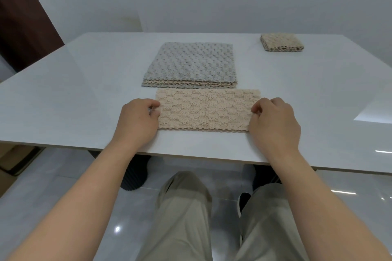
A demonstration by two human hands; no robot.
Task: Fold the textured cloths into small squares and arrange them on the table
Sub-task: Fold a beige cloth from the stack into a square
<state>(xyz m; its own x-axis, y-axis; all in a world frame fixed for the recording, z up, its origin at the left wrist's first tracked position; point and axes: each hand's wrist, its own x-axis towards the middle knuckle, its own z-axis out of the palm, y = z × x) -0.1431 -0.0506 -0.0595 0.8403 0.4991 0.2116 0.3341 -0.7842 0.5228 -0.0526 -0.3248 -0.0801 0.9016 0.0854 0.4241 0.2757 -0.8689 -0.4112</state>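
Lying flat near the 6 o'clock edge of the worktop [84, 91], the beige cloth [203, 110] is folded once into a long, narrow rectangle. Its nubbly, crinkled weave runs in raised ridges, and its near edge shows two wavy, scalloped layers.

The left hand [137, 121] sits at the cloth's 9 o'clock end. Its fingers [153, 103] are curled and pinch the short edge against the thumb. The right hand [275, 123] sits at the 3 o'clock end in the same way, with its fingers [257, 108] curled inward and nipping that short edge. Both forearms are bare.

At 12 o'clock from the beige cloth, just beyond it, lies a stack of unfolded cloths [191, 63]. The stack is broad and roughly square, with a grey, bobbled honeycomb-textured cloth on top and beige wavy edges layered beneath.

Well apart at about 1 o'clock, near the far right of the worktop, rests a small square bundle [282, 43] of folded beige cloth, thick with stacked layers.

The worktop is pale, smooth and glossy, like polished stone. Below its near edge are khaki trousers [186, 207] and a shiny tiled floor [63, 176].
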